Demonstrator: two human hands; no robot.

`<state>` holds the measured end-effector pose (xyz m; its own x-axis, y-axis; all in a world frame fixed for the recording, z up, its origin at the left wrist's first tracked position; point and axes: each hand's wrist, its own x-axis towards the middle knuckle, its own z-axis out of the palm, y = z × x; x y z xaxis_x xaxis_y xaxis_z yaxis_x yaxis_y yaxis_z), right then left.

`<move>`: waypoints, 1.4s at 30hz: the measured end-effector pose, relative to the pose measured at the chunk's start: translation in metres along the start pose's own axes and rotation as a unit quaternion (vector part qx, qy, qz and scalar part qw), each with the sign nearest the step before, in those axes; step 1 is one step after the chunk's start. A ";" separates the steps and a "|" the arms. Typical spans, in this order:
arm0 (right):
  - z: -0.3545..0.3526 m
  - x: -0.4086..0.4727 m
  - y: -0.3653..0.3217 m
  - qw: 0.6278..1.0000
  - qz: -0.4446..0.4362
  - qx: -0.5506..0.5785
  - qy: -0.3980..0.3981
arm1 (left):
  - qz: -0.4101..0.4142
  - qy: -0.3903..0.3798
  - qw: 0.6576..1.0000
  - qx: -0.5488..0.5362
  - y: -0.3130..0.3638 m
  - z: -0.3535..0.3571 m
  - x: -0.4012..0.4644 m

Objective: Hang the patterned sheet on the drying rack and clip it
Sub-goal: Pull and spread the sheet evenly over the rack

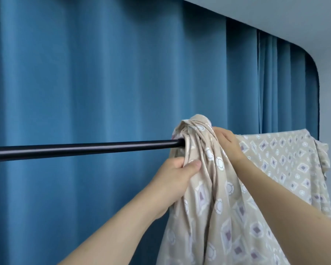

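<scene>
Blue curtain [103,83] filled background. Black rod [80,149] ran left-right; its bare length lay leftward. Sheet [208,188] hung bunched at right part. Left hand [177,174] pinched bunch, nearer bare rod. Right hand [226,141] gripped top folds.

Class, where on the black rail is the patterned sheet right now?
The patterned sheet drapes over the black rail's right end, bunched where both hands grip it, before the blue curtain.

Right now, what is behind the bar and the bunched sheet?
Blue curtain hangs behind the black bar. The patterned sheet, gripped by the left hand and right hand, covers the bar's right stretch; no clips show.
</scene>
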<state>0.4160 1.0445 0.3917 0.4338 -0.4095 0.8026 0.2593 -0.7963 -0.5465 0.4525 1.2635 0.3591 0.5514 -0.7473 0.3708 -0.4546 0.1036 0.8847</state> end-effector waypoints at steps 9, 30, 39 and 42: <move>0.009 -0.006 -0.017 1.000 0.025 -0.016 0.006 | 0.169 0.384 0.886 -0.199 0.101 -0.061 0.014; 0.048 -0.003 -0.069 0.955 -0.102 -0.270 -0.072 | 0.184 0.317 0.701 0.611 0.030 -0.068 -0.006; 0.049 -0.001 -0.062 0.951 -0.080 -0.294 -0.049 | 0.165 0.355 0.917 -0.076 -0.030 -0.021 -0.049; 0.038 0.011 -0.058 0.984 0.052 -0.117 -0.121 | -0.068 0.159 0.978 -0.117 -0.025 -0.035 -0.036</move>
<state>0.4385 1.1031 0.4235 0.6475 -0.3995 0.6489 0.0080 -0.8480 -0.5300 0.4687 1.3111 0.3334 0.8017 -0.5272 0.2817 -0.2096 0.1935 0.9585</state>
